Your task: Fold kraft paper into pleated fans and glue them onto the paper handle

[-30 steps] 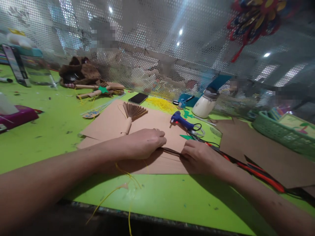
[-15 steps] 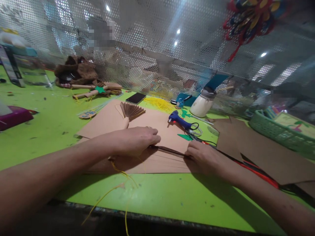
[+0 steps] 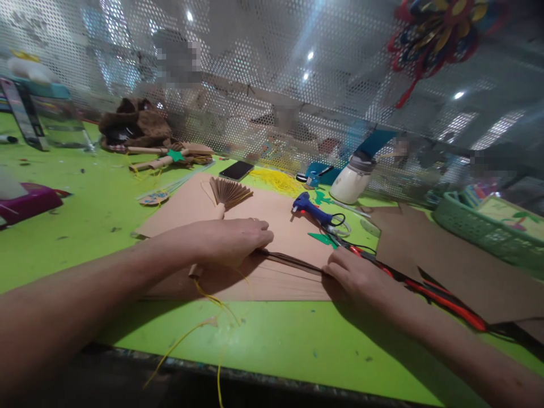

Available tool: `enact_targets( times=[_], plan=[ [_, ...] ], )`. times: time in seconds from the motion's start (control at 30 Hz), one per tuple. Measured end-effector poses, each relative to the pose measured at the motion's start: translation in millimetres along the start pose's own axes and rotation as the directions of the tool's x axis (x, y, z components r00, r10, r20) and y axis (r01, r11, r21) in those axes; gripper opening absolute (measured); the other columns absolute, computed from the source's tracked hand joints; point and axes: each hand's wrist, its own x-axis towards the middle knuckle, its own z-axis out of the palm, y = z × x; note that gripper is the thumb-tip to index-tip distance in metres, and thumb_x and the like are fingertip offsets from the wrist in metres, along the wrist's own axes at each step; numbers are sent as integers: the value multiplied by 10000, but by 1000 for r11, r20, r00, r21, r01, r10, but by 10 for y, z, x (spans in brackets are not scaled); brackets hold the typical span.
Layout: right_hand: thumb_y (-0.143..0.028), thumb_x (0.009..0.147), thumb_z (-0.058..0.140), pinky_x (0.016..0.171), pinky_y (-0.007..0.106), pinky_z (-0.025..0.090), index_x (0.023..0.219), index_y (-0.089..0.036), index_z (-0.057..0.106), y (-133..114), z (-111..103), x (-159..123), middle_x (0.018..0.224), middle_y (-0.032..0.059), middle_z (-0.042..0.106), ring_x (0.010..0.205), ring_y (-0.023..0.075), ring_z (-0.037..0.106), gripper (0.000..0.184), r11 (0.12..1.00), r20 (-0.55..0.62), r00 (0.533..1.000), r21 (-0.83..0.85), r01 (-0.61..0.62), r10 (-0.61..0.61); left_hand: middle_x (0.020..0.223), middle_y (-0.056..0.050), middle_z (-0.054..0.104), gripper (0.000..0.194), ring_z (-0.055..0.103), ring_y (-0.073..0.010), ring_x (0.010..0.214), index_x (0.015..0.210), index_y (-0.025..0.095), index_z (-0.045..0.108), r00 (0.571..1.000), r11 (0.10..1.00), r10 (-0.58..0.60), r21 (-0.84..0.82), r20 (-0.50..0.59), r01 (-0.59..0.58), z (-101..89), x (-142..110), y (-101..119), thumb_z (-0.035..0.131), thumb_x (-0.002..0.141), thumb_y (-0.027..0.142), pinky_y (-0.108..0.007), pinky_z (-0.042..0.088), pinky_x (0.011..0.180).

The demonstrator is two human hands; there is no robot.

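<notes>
Paper folded into a slim brown strip [image 3: 293, 261] ran nearly straight over the near half of a broad tan sheet [image 3: 182, 207]. Its thin layers, dark along the edges, lay packed tightly together, dipping toward the sheet's right side. There the right hand [image 3: 355, 269] had its fingertips brought together, pinching that end. Over the sheet's middle, the left hand [image 3: 236, 239] covered the other end with fingers curled close; whether they gripped it or merely pressed could not be made out. A pleated paper fan [image 3: 229, 192] rested on the sheet's far part, a blue glue gun [image 3: 314, 211] lay at the sheet's right edge, and yellow strands [image 3: 219, 304] trailed past its near edge.
</notes>
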Motion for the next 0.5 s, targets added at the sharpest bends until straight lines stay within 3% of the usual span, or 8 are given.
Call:
enact_targets(
  times=[0.3, 0.43, 0.5],
  plan=[
    [-61, 862, 454, 638, 320, 384, 768, -142, 550, -65, -65, -32, 800, 82, 536, 752, 191, 453, 156, 995, 2, 998, -78, 61, -61, 792, -69, 585, 131, 476, -156, 629, 776, 157, 597, 999, 997, -37, 68, -29, 39, 16, -24, 9, 480, 793, 214, -273, 309, 539],
    [-52, 857, 444, 651, 322, 402, 811, -137, 560, -65, -12, -71, 803, 83, 537, 755, 189, 458, 151, 1000, -64, 998, -12, 7, -8, 801, -51, 588, 89, 486, -132, 619, 734, 157, 589, 998, 997, -60, -54, 19, 61, -45, -8, -134, 501, 747, 167, -247, 333, 549],
    [-60, 869, 423, 631, 316, 405, 774, -144, 550, -77, -3, -64, 774, 76, 527, 730, 183, 456, 179, 1000, -111, 994, 24, -17, 19, 817, -44, 609, 101, 514, -139, 661, 793, 157, 604, 991, 977, -129, -176, -36, 121, -92, 31, -191, 531, 739, 201, -237, 359, 572]
  ],
)
